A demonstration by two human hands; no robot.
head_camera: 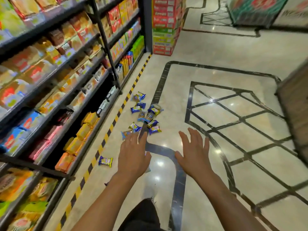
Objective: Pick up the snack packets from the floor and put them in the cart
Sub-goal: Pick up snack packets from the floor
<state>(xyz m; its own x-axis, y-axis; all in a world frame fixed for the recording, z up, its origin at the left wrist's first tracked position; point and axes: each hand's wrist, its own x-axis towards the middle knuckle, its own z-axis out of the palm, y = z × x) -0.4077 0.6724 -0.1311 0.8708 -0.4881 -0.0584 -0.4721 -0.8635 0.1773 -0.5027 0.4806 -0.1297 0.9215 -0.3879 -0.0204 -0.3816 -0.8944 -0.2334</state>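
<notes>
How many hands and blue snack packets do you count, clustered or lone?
Hands: 2, left hand and right hand
Clustered packets: about 11, since some overlap
Lone packet: 1
Total: about 14

Motion blur smears the packaged goods on the dark metal shelving point(55, 77), leaving their labels unreadable. Print on the small blue-and-gold snack packets point(146, 114) scattered on the polished marble floor point(208, 67) is too small to read. The left hand point(133, 157) covers part of the nearest packet, its fingertips blurred. A brown wooden-looking object point(295, 110) is cut off by the right edge; what it is cannot be told. A stack of red and green cartons point(164, 25) runs past the top edge.
</notes>
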